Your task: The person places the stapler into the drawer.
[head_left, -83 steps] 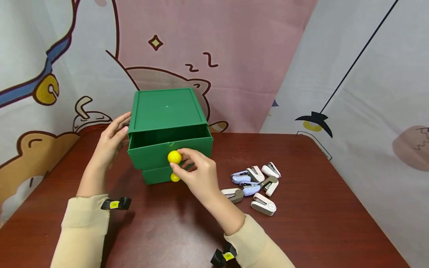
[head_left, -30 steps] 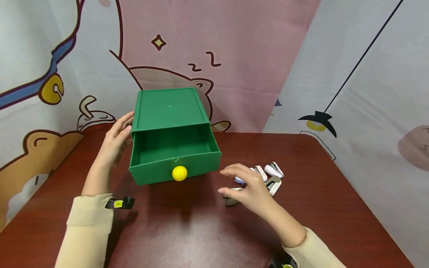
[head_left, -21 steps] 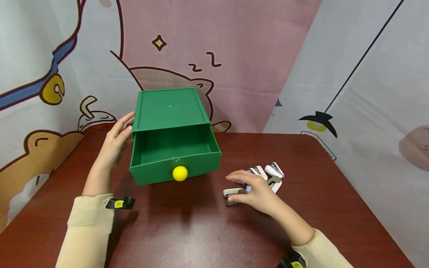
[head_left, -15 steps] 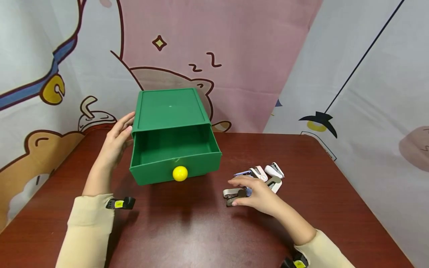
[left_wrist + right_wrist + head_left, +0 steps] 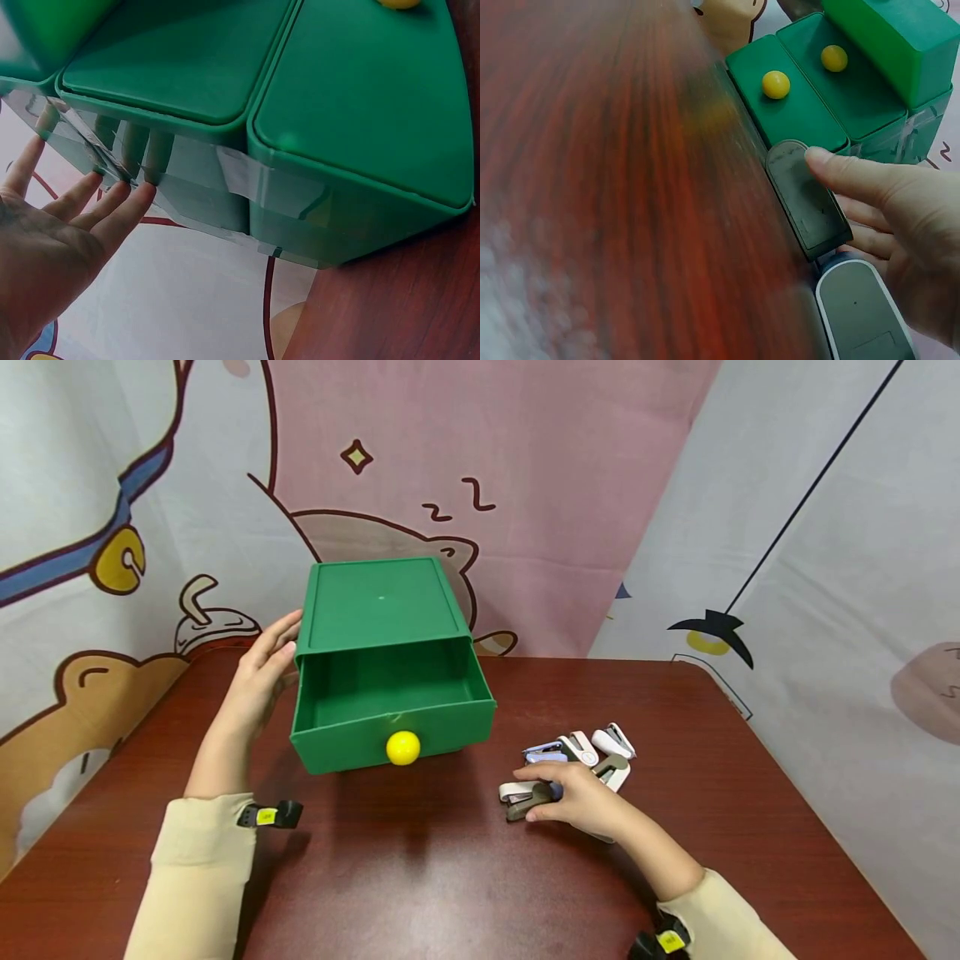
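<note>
My left hand [image 5: 261,685] lies against the left side of a green drawer unit [image 5: 386,602], its fingers [image 5: 112,206] straight against the taped wall. The top drawer [image 5: 442,727], with a yellow knob [image 5: 403,748], is pulled out and its inside is bare. My right hand [image 5: 581,797] is at a small grey-and-white stapler [image 5: 525,797] on the table. In the right wrist view the thumb is on one edge of the stapler [image 5: 806,199] and the fingers are along its other side.
Several more mini staplers lie close behind and beside the right hand, among them a pink-white one [image 5: 579,748], a lilac one [image 5: 546,753] and a white one [image 5: 613,742]. Two lower drawers with yellow knobs [image 5: 775,85] are closed. A patterned curtain [image 5: 525,510] hangs behind the table [image 5: 675,710].
My right hand pulled the top drawer out by its knob, let go and moved right to the staplers. Its fingers have since closed in around the grey-and-white stapler. The left hand stays at the unit.
</note>
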The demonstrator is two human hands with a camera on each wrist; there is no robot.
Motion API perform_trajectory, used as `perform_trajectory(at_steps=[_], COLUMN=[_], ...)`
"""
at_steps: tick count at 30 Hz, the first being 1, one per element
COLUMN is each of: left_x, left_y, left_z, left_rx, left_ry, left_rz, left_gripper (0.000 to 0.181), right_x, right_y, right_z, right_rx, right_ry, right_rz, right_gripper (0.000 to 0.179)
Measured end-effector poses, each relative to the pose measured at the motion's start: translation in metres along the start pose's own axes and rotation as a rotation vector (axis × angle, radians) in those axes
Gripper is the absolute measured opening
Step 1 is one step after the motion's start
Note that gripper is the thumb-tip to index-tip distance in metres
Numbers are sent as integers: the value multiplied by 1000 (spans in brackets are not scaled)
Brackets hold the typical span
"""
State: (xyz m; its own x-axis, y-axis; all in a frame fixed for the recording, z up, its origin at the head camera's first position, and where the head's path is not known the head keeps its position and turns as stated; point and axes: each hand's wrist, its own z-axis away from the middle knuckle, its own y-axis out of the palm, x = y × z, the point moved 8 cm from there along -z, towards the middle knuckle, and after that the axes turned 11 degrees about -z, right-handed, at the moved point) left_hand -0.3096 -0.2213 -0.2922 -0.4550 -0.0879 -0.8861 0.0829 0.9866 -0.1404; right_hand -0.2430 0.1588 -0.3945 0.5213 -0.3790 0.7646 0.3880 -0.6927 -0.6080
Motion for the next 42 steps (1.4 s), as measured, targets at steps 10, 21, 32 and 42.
perform_trajectory(at_steps=[10, 21, 32, 42], left_x=[0, -1, 0, -1], left_y=[0, -1, 0, 1], left_z=[0, 1, 1, 1], left_rx=[-2, -3, -1, 1], left_ry=[-6, -3, -1, 1], left_rz=[-12, -20, -20, -22], left_gripper=[47, 47, 47, 47], right_x=[1, 4, 26, 60], right_y=[5, 1, -18, -45], right_z=[-2, -1, -2, -5], right_rx=[21, -20, -137, -267], right_ry=[-72, -38, -66, -97], right_rz=[74, 69, 43, -17], right_gripper=[40, 42, 43, 42])
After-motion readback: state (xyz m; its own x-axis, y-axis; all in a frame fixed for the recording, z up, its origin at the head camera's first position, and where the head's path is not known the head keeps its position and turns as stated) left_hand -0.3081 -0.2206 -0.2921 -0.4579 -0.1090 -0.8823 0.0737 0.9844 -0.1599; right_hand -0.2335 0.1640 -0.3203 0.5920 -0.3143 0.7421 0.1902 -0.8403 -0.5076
